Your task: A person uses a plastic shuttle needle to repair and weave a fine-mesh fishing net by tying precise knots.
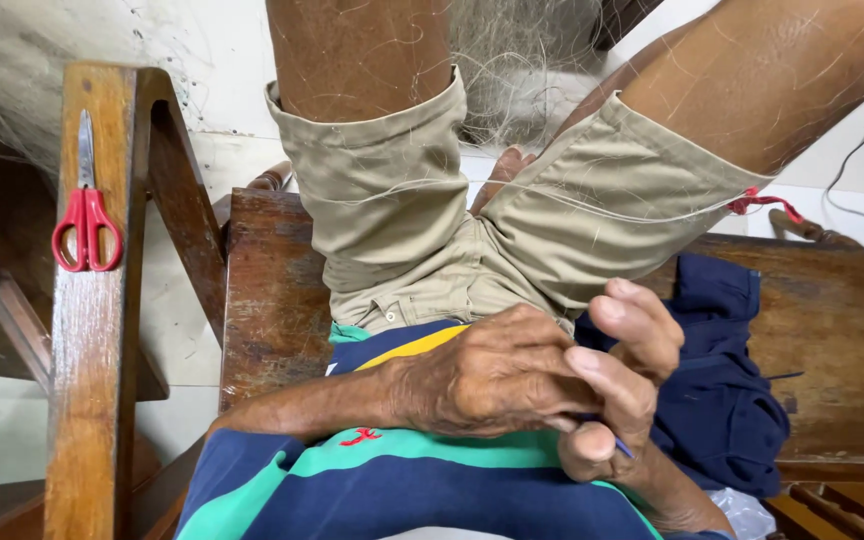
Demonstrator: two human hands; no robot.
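Thin blue tool point(624, 449) pinched in right hand point(617, 390), left hand point(492, 375) clasped over it.

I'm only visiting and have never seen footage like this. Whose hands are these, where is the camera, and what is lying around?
There is no machine here: one camera sits on a person's head and looks down at their own lap. The left hand and right hand meet close above a striped shirt. The right fingers pinch a small blue tool; what it is, I cannot tell. Fine net strands lie over the khaki shorts. The person sits on a wooden bench. Red scissors lie on the armrest at the left. A dark blue cloth lies on the bench at the right.
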